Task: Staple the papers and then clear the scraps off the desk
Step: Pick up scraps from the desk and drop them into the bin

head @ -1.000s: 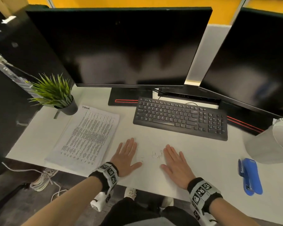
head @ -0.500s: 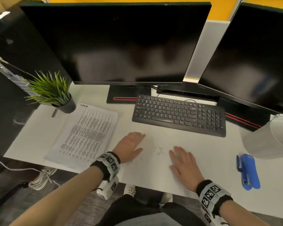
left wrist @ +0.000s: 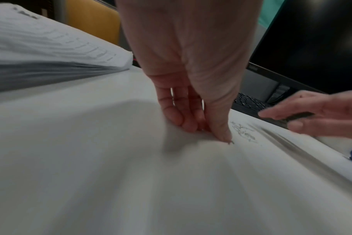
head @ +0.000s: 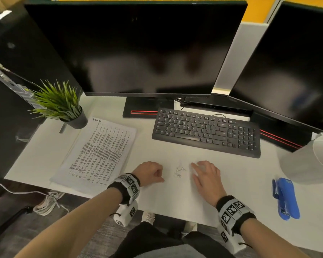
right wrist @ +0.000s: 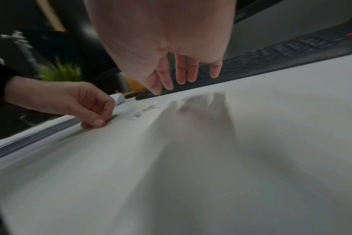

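Scraps (head: 179,171), a small tangle of loose staples by the look of them, lie on the white desk (head: 175,198) between the two hands, in front of the keyboard (head: 206,132). A second ago both hands lay flat with fingers spread on either side of the tangle; now the left hand (head: 150,172) has curled up, thumb tip pressed against the fingertips at the desk surface just beside the scraps, while the right hand (head: 206,176) has slid in closer with its fingers straight and relaxed, holding nothing. I judge the stapling done and the clearing begun: the left hand appears to be picking up a single stray bit, though the head view is too coarse to confirm it. The left wrist view adds what that one lacks: a tiny dark sliver at the thumb tip (left wrist: 224,135), apparently pinched there, with the main tangle just beyond. The right wrist view shows the right hand hovering slightly off the desk, its fingertips (right wrist: 168,84) clear of the surface. Further out, the papers (head: 101,151) lie stacked to the left by the potted plant (head: 60,103), and the blue stapler (head: 286,199) rests well to the right beside a white bin (head: 306,161).
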{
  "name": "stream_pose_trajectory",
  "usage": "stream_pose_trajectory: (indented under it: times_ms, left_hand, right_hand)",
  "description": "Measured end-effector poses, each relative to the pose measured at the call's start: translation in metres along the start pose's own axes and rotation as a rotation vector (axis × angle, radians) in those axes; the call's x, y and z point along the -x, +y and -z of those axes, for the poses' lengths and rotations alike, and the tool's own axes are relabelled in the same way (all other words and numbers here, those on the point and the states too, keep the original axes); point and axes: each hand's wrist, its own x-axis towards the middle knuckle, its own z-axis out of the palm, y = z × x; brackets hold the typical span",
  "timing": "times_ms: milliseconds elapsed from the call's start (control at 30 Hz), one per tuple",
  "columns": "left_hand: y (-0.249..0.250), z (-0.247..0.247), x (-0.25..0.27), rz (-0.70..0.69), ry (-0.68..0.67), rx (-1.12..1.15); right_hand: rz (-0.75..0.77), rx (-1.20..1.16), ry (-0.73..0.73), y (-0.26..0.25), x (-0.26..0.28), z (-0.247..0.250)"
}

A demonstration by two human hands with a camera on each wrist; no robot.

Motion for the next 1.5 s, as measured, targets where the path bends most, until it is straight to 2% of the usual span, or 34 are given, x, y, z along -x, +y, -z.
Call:
stream_pose_trajectory:
  times_ms: [67, 133, 267, 367, 467, 533, 600, 667, 800, 933, 1067, 1200, 1267, 1333, 1433, 1500]
  left_hand:
    - [0.008, 0.003, -0.012, 0.002, 0.015, 0.008]
    - [0.017, 0.004, -0.022, -0.002, 0.045, 0.014]
    - [0.025, 0.006, -0.031, -0.009, 0.081, 0.07]
    - [0.022, 0.01, -0.027, -0.012, 0.1, 0.161]
    - [0.009, 0.015, -0.013, 0.034, 0.215, 0.251]
    - [-0.005, 0.012, 0.001, 0.092, 0.262, 0.271]
    - [-0.018, 0.006, 0.014, 0.137, 0.245, 0.244]
    - [-0.026, -0.002, 0.019, 0.154, 0.232, 0.19]
    - [-0.017, -0.007, 0.008, 0.157, 0.276, 0.197]
    - [-0.001, -0.007, -0.009, 0.104, 0.245, 0.191]
    - [0.001, -0.007, -0.013, 0.091, 0.221, 0.171]
    - [-0.003, -0.01, -0.009, 0.091, 0.258, 0.143]
    - [-0.003, -0.015, -0.007, 0.076, 0.295, 0.099]
    - [-0.002, -0.02, -0.008, 0.04, 0.304, 0.03]
    - [0.004, -0.023, -0.012, -0.06, 0.24, -0.075]
    - [0.012, -0.022, -0.016, -0.136, 0.178, -0.168]
  right_hand:
    - [-0.067, -0.028, 0.022, 0.008, 0.002, -0.001]
    - [-0.091, -0.011, -0.029, 0.008, 0.002, -0.002]
    - [-0.012, 0.053, -0.132, -0.008, -0.004, -0.015]
    - [0.072, 0.027, -0.106, -0.022, -0.011, -0.017]
    - [0.015, -0.114, -0.08, -0.024, -0.02, -0.011]
    - [0.009, -0.142, -0.146, -0.021, -0.029, -0.008]
    - [0.073, -0.061, -0.253, -0.023, -0.037, -0.007]
    - [0.112, -0.028, -0.286, -0.026, -0.041, -0.007]
    - [0.174, -0.089, -0.176, -0.026, -0.04, -0.013]
    - [0.163, -0.006, -0.077, -0.026, -0.041, -0.025]
    - [0.167, 0.088, -0.052, -0.033, -0.043, -0.022]
    - [0.127, 0.097, -0.042, -0.035, -0.043, -0.019]
    - [0.087, -0.02, -0.049, -0.032, -0.044, -0.022]
    - [-0.018, -0.216, -0.035, -0.026, -0.049, -0.023]
    - [-0.23, -0.537, 0.013, -0.019, -0.052, -0.015]
    - [-0.326, -0.663, 0.047, -0.011, -0.053, -0.015]
